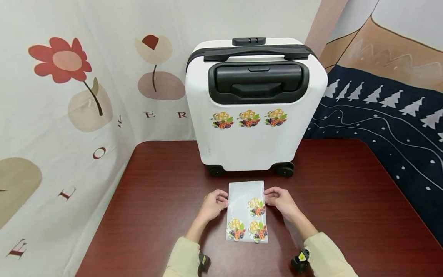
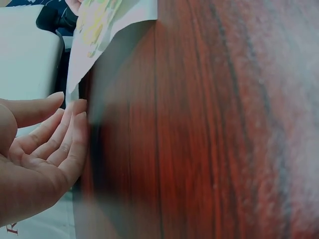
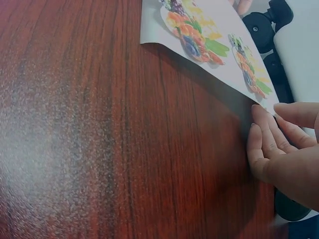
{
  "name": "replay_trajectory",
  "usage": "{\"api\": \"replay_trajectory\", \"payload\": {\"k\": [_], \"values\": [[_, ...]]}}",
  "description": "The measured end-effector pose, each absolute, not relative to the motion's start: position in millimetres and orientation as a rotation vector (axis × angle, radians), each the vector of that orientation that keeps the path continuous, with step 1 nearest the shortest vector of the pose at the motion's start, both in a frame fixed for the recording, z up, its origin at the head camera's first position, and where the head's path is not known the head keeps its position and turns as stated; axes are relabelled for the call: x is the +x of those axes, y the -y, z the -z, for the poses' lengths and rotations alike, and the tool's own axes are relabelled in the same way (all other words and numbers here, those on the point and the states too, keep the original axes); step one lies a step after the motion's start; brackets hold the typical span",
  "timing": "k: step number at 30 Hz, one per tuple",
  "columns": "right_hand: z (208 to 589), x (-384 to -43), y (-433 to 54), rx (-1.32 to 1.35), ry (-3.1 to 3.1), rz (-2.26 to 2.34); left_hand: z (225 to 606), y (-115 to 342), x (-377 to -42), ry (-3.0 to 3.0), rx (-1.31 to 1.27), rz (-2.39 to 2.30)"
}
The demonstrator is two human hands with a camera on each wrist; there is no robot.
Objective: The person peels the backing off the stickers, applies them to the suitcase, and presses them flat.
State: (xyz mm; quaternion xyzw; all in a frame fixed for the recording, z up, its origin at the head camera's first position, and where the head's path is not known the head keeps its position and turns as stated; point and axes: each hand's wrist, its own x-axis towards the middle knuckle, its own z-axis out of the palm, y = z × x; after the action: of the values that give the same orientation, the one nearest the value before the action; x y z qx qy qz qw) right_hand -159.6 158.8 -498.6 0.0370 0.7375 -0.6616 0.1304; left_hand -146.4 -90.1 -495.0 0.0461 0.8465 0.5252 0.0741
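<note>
A white sticker sheet (image 1: 238, 200) with three fruit stickers is in front of the suitcase, its near edge raised over the table in both wrist views. At its left edge my left hand (image 1: 213, 204) holds it between thumb and fingertips. My right hand (image 1: 281, 201) pinches the opposite edge at about the same height. In the left wrist view the thumb (image 2: 42, 109) is on the suitcase side of the sheet's edge. The white suitcase (image 1: 249, 142) stands upright with three matching stickers (image 1: 249, 119) in a row below its black handle recess.
The reddish-brown table (image 1: 155, 215) extends around the sheet. Black wheels (image 1: 284, 169) of the suitcase rest on it near the back. A printed white curtain (image 1: 114, 77) hangs at the left and behind, and a dark blue tree-patterned cloth (image 1: 387, 127) at the right.
</note>
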Motion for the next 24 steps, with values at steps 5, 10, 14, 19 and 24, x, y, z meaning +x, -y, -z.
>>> {"api": "replay_trajectory", "payload": {"k": [5,10,14,19,24], "values": [[499.9,-160.2,-157.6,0.149,-2.171,1.910,496.0,88.1,-146.8,-2.574,0.139,-1.567],[500.1,-160.2,-157.7,0.166,-2.194,1.899,496.2,86.8,-147.3,-2.571,0.133,-1.586],[499.1,-159.2,-157.6,0.147,-2.196,1.908,496.4,86.3,-147.2,-2.559,0.119,-1.596],[496.4,-158.3,-157.3,0.139,-2.183,1.921,494.6,86.8,-147.5,-2.530,0.098,-1.619],[489.9,-158.2,-157.0,0.093,-2.164,1.944,489.3,88.3,-147.8,-2.523,0.098,-1.627]]}}
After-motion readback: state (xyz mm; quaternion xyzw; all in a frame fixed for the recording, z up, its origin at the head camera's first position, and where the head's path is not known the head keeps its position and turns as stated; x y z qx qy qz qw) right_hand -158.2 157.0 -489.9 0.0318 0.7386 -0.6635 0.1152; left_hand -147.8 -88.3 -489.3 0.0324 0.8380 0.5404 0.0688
